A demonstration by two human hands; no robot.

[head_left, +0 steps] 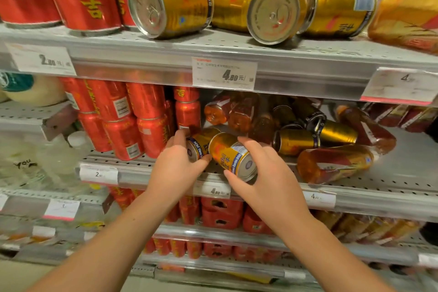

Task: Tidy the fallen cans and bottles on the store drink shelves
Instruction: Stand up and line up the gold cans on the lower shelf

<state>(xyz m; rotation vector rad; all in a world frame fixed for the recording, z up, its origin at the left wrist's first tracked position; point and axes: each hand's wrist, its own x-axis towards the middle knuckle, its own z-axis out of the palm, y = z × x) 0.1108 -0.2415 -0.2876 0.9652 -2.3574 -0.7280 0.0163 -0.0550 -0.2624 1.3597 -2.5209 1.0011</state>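
Gold can sits tilted over the middle shelf's front edge, with the right hand curled round it. The left hand grips a 2nd gold can touching it, half hidden by fingers. Behind, toppled amber bottles and more cans blur into shadow.

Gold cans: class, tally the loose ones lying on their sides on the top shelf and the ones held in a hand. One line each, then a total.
top-shelf cans, on their sides: 4
held cans, one in the left hand and one in the right hand: 2
Total: 6
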